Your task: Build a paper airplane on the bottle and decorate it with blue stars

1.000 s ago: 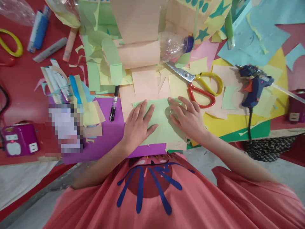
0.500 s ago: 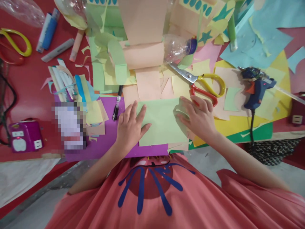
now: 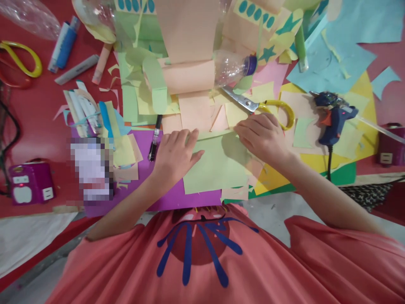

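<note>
A pale green sheet of paper [image 3: 215, 169] lies in front of me on the layered papers. My left hand [image 3: 175, 152] rests palm down on its left side, fingers stretched toward the top edge and thumb apart. My right hand [image 3: 261, 135] is at the upper right corner, its fingers pressed together on the paper's edge. Along the top, a narrow strip looks slightly raised between the hands. Scissors [image 3: 247, 101] with yellow and red handles lie just beyond my right hand, which partly hides them. A black pen [image 3: 155, 137] lies left of my left hand.
A hot glue gun [image 3: 337, 118] lies at right with its cord hanging over the edge. At left are a phone [image 3: 91, 169], a purple socket box [image 3: 31, 181] and several markers [image 3: 68, 44]. Beyond the sheet stands a paper craft with a plastic bottle [image 3: 230, 67].
My right hand has moved slightly up and drawn its fingers together at the paper's top edge. My left fingers shifted a little up, closer together. The sheet's top edge now looks raised.
</note>
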`<state>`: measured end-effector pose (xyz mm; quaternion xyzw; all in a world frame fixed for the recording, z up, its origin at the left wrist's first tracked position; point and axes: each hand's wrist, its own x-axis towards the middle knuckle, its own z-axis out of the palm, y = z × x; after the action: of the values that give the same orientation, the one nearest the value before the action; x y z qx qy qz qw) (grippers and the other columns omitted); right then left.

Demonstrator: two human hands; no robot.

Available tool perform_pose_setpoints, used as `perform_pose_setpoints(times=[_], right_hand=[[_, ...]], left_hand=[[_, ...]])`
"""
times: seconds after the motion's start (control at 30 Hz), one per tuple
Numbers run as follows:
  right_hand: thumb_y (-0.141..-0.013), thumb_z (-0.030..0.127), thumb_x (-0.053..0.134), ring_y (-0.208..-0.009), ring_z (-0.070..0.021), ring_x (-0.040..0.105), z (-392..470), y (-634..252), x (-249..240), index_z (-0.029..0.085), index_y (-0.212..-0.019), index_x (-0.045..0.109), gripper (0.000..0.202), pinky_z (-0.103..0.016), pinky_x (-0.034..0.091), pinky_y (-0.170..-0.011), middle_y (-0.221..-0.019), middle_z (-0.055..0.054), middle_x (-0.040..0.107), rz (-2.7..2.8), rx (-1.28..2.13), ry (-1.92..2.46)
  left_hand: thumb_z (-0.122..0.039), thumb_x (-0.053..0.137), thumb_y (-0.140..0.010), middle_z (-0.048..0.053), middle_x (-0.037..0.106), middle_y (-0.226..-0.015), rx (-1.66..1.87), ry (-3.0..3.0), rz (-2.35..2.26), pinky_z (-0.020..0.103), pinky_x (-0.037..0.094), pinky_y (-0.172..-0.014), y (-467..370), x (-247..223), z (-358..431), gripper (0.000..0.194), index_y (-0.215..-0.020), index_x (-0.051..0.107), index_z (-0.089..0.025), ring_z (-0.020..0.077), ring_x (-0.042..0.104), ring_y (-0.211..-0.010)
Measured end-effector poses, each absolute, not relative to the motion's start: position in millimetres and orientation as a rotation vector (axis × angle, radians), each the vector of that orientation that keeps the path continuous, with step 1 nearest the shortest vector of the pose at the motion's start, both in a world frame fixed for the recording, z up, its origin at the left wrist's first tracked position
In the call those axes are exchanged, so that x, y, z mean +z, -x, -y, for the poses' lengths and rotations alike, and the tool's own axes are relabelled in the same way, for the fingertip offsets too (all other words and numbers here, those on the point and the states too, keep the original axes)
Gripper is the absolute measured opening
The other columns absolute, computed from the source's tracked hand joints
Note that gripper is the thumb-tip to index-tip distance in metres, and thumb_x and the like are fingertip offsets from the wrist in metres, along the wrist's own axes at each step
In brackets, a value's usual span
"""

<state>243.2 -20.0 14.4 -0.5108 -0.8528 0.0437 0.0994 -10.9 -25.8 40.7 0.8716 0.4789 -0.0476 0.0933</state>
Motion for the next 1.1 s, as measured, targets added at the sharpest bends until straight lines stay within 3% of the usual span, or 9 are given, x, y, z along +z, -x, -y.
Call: perform_pose_setpoints(times=[0.17, 0.3, 0.4, 0.53, 0.67, 0.8, 0.97, 1.1], right_hand=[[-0.099, 0.028, 0.041, -0.088, -0.0164, 0.067, 18.5, -245.2, 32.7, 0.028, -0.089, 0.067, 0.028, -0.036, 0.049, -0.08, -0.092, 0.0, 0.075, 2.372, -0.108, 1.383], [-0.099, 0.028, 0.041, -0.09, -0.0183, 0.068, 21.7, -246.3, 41.1, 0.027, -0.09, 0.068, 0.028, -0.038, 0.051, -0.08, -0.093, -0.003, 0.075, 2.361, -0.093, 1.454], [-0.099, 0.032, 0.042, -0.098, -0.0208, 0.068, 22.3, -248.8, 48.9, 0.024, -0.101, 0.066, 0.025, -0.041, 0.052, -0.088, -0.104, -0.009, 0.074, 2.328, -0.034, 1.454], [-0.096, 0.037, 0.046, -0.114, -0.0254, 0.063, 19.4, -267.1, 54.4, 0.017, -0.122, 0.057, 0.034, -0.044, 0.052, -0.093, -0.117, -0.018, 0.068, 2.119, 0.014, 1.53], [-0.091, 0.034, 0.052, -0.102, -0.0253, 0.066, 18.5, -295.8, 38.2, 0.016, -0.115, 0.062, 0.031, -0.041, 0.056, -0.083, -0.11, -0.018, 0.069, 2.067, 0.114, 1.777], [-0.082, 0.025, 0.062, -0.094, -0.0252, 0.066, 22.1, -308.9, 17.6, 0.016, -0.117, 0.063, 0.036, -0.04, 0.054, -0.08, -0.102, -0.017, 0.069, 2.116, 0.178, 1.954], [-0.077, 0.019, 0.06, -0.107, -0.0291, 0.059, 25.7, -298.5, 22.3, 0.016, -0.125, 0.058, 0.048, -0.046, 0.05, -0.092, -0.112, -0.016, 0.063, 2.131, 0.351, 2.106], [-0.083, 0.029, 0.058, -0.114, -0.0342, 0.054, 20.7, -283.3, 33.1, 0.016, -0.139, 0.049, 0.058, -0.053, 0.044, -0.099, -0.119, -0.02, 0.057, 2.115, 0.473, 2.187]], left_hand=[[-0.02, 0.041, -0.098, 0.012, 0.069, -0.102, -0.316, -2.554, -1.333, 0.033, 0.049, -0.078, -7.0, 49.2, 12.4, 0.031, -0.12, 0.062, -0.014, 0.0255, 0.067, -0.096], [-0.031, 0.046, -0.097, 0.01, 0.067, -0.109, -0.287, -2.486, -1.325, 0.03, 0.046, -0.067, -10.5, 49.5, 11.1, 0.029, -0.118, 0.062, -0.017, 0.0241, 0.067, -0.094], [-0.03, 0.046, -0.096, 0.005, 0.068, -0.103, -0.248, -2.34, -1.36, 0.027, 0.039, -0.059, -9.4, 47.0, 9.4, 0.025, -0.111, 0.063, -0.02, 0.0214, 0.067, -0.087], [-0.027, 0.053, -0.086, -0.001, 0.062, -0.074, -0.043, -2.055, -1.325, 0.024, 0.036, -0.059, 3.0, 43.5, 1.8, 0.018, -0.094, 0.065, -0.018, 0.015, 0.059, -0.069], [-0.034, 0.051, -0.08, -0.004, 0.049, -0.061, 0.302, -1.673, -1.247, 0.022, 0.035, -0.054, 21.2, 41.8, -7.1, 0.02, -0.084, 0.06, -0.017, 0.0098, 0.046, -0.055], [-0.034, 0.052, -0.077, -0.008, 0.039, -0.048, 0.408, -1.32, -1.209, 0.02, 0.029, -0.041, 27.6, 39.8, -13.5, 0.014, -0.076, 0.053, -0.019, 0.0075, 0.036, -0.039], [-0.031, 0.055, -0.075, -0.006, 0.044, -0.043, 0.482, -1.118, -1.156, 0.018, 0.029, -0.037, 24.9, 27.8, -14.7, 0.015, -0.067, 0.051, -0.019, 0.007, 0.038, -0.036], [-0.03, 0.058, -0.073, -0.006, 0.044, -0.049, 0.655, -1.057, -1.1, 0.017, 0.033, -0.038, 20.9, 16.0, -10.4, 0.016, -0.064, 0.049, -0.02, 0.0058, 0.041, -0.04]])
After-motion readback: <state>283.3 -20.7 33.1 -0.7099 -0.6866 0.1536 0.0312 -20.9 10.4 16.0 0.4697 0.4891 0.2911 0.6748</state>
